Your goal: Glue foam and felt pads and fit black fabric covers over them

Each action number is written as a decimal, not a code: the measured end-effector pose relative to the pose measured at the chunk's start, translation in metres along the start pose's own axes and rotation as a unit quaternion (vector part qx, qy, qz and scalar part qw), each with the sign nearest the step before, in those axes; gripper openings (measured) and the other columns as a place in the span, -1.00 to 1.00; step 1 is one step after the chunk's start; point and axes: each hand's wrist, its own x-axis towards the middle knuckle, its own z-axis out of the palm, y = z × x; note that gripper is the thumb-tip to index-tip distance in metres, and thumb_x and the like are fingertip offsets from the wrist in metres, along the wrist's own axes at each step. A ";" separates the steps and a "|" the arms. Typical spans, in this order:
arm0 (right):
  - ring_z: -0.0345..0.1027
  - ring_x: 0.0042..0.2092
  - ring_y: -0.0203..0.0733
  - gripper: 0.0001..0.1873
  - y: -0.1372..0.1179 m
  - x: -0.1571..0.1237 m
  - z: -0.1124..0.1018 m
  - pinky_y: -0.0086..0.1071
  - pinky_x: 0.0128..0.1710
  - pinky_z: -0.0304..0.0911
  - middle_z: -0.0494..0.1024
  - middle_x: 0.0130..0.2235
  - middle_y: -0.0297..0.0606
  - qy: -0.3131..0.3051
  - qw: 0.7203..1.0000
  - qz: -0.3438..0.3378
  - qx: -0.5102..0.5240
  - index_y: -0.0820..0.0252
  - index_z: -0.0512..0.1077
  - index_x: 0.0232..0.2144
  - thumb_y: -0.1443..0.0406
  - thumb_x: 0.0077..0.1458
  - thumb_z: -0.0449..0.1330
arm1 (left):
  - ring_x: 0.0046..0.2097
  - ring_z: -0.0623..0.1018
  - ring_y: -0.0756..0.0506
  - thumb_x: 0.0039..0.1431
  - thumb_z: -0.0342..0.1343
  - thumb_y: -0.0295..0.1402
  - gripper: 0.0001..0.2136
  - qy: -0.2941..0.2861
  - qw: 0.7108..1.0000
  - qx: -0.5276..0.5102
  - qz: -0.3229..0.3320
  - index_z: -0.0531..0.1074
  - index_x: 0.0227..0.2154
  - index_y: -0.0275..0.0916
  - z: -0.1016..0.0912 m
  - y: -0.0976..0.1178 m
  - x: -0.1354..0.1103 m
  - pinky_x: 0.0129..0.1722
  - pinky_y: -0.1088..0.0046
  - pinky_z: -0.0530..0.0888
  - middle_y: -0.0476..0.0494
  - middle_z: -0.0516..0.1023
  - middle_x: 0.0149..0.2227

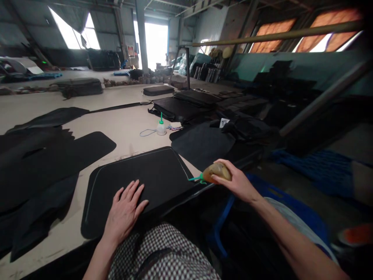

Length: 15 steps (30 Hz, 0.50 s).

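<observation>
Nearest the camera, a checked garment (163,252) covers the person's lap at the bottom edge of the view. Just above it, the left hand (125,212) lies flat and open, palm down, fingers spread, pressing on the near edge of a black panel (145,179). The panel is a rounded rectangle with a pale line running around its border, and it lies flat on a wide, light-coloured worktable (125,128).

To the right, the right hand (233,181) is closed around a small amber squeeze bottle (217,172). The bottle is held sideways, and its green nozzle (194,179) points left, its tip at the panel's right edge.

Below and beside that hand, a blue plastic seat (291,206) shows next to the table.

Left of the panel, more black cut pieces (52,155) lie spread on the table. Beyond the panel, a white bottle with a green tip (161,127) stands upright, with a thin loop of cord beside it. Further back, flat black stacks (177,107) rest on the table, and bright windows (75,35) light the far end of the workshop.
</observation>
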 end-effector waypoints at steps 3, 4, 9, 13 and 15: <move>0.40 -0.03 -0.02 -0.49 0.005 -0.020 0.005 -0.19 0.02 0.30 0.47 -0.03 -0.27 0.011 0.999 0.029 0.028 0.01 0.32 0.02 0.01 0.07 0.29 | 0.36 0.20 -0.22 0.34 -0.10 -0.03 -0.48 0.000 1.000 -0.021 -0.007 0.21 0.28 -0.08 -0.001 0.001 0.000 0.28 0.02 0.17 -0.15 0.20 0.36; 0.40 -0.01 -0.01 -0.48 0.005 -0.025 0.009 -0.18 0.02 0.31 0.47 -0.02 -0.26 0.017 0.998 0.036 0.039 0.02 0.33 0.01 0.00 0.06 0.29 | 0.36 0.20 -0.22 0.34 -0.10 -0.03 -0.49 -0.003 0.999 -0.031 -0.011 0.21 0.28 -0.07 -0.003 0.001 0.000 0.29 0.02 0.17 -0.15 0.20 0.36; 0.40 -0.02 0.01 -0.47 -0.010 -0.040 0.044 -0.18 0.01 0.35 0.48 -0.03 -0.24 0.003 0.993 0.056 0.106 0.04 0.32 0.02 0.01 0.06 0.29 | 0.36 0.18 -0.17 0.40 -0.18 -0.13 -0.55 -0.023 0.988 -0.143 -0.051 0.18 0.29 -0.01 -0.010 -0.004 -0.002 0.33 0.01 0.12 -0.12 0.10 0.40; 0.42 -0.05 -0.02 -0.49 -0.044 -0.040 0.081 -0.20 -0.01 0.36 0.49 -0.06 -0.26 -0.042 0.987 0.042 0.148 0.03 0.30 0.02 0.03 0.07 0.29 | 0.38 0.13 -0.12 0.43 -0.30 -0.13 -0.54 -0.010 0.935 -0.328 -0.136 0.14 0.30 -0.01 -0.018 -0.015 -0.005 0.36 0.05 0.09 -0.09 0.04 0.41; 0.42 -0.04 -0.02 -0.50 -0.063 -0.038 0.101 -0.19 0.01 0.36 0.48 -0.04 -0.26 -0.058 0.986 0.023 0.155 0.02 0.31 0.00 0.03 0.06 0.30 | 0.39 0.10 -0.11 0.42 -0.31 -0.08 -0.52 0.000 0.896 -0.411 -0.165 0.13 0.31 -0.05 -0.024 -0.023 -0.006 0.39 0.10 0.05 -0.10 0.06 0.41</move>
